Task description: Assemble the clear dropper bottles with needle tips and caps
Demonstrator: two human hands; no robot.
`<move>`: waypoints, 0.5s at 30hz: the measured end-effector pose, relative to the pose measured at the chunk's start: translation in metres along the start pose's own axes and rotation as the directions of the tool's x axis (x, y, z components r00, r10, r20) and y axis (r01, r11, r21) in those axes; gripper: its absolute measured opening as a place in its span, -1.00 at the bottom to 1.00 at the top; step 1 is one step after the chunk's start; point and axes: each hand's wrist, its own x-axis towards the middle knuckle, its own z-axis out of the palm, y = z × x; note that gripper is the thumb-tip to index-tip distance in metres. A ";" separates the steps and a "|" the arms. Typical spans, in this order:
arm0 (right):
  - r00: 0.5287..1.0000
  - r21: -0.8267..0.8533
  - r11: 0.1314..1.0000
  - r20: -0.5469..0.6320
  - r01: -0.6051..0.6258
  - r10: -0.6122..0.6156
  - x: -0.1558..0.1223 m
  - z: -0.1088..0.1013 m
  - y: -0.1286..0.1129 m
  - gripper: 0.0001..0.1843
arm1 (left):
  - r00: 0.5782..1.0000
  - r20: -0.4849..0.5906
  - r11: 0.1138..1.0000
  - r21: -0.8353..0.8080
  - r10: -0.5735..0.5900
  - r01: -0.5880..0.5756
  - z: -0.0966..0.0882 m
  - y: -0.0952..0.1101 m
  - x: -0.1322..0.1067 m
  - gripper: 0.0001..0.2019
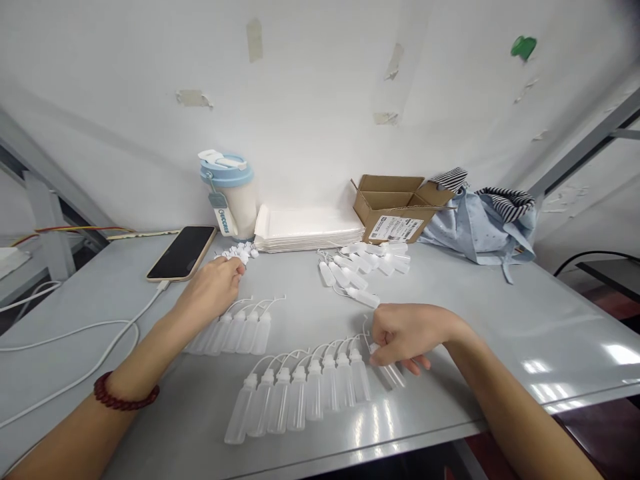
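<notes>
My left hand [214,287] reaches to a small pile of white caps [240,251], its fingers drawn together; what they pinch, if anything, is hidden. Beneath that wrist lies a row of clear plastic squeeze bottles [247,333] with thin bent tubes on their tops, partly covered by the forearm. My right hand [407,335] is closed round the top of a clear squeeze bottle [393,375], whose body slants out below the thumb. Just left of it, another row of squeeze bottles [314,390] lies side by side, tubes pointing away from me. More loose bottles [357,267] lie in a heap farther back.
A phone [183,253] on a white cable [120,333] lies at the left. Behind stand a lidded cup [235,200], a stack of white envelopes [307,230], an open cardboard box [400,217] and a light-blue cloth bag [477,227]. The grey table's front edge [350,453] is close.
</notes>
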 end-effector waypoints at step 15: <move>0.528 -0.362 0.874 -0.697 0.324 -0.485 0.038 0.019 -0.010 -0.74 | 0.988 0.145 0.386 -0.910 -0.055 0.155 -0.026 0.069 -0.021 -0.67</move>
